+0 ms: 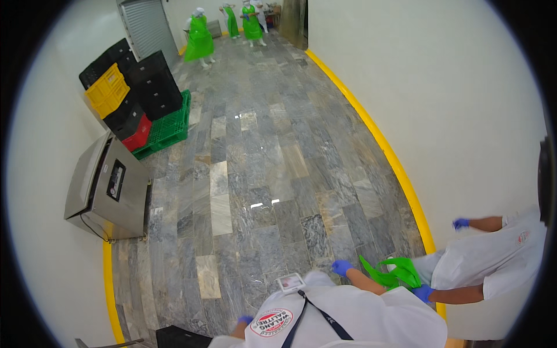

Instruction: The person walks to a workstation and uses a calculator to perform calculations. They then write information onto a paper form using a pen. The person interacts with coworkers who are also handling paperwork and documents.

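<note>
My right hand [342, 267], in a blue glove, hangs in front of me over the tiled floor. Its fingers are curled in, and nothing shows in them. Close beside my right forearm is a bunched green apron [400, 272], gripped by a co-worker's gloved hand [424, 293]. My left hand [246, 319], also blue-gloved, is low at my left side; my white shirt partly covers it and its fingers cannot be made out. An ID badge [290, 282] on a dark lanyard rests on my chest.
A steel machine [125, 185] stands along the left wall. Beyond it, black, yellow and red crates are stacked on a green pallet [168, 127]. Several people in green aprons [199, 37] are at the far end. A co-worker in white [493, 255] is at my right, near the wall.
</note>
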A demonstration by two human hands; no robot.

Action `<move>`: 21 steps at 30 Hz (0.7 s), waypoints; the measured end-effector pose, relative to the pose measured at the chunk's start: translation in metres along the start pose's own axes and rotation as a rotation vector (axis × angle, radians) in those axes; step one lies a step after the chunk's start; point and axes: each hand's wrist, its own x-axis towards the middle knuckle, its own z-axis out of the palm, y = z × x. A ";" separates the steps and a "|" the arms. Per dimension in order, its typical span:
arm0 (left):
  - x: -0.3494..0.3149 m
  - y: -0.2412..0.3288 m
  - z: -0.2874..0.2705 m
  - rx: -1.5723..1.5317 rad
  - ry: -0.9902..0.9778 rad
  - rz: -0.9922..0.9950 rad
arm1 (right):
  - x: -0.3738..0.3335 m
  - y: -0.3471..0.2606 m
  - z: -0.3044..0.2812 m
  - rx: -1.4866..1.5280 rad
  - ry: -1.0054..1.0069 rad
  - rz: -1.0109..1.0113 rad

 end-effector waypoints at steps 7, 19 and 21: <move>0.182 0.285 -0.336 -0.230 0.442 0.464 | 0.047 0.058 -0.013 -0.137 -0.456 0.295; 0.263 0.422 -0.388 0.035 0.118 0.305 | 0.409 0.074 -0.261 -0.327 -0.258 0.217; 0.242 0.379 -0.377 0.198 -0.098 0.097 | 0.494 -0.013 -0.340 -0.057 0.010 0.137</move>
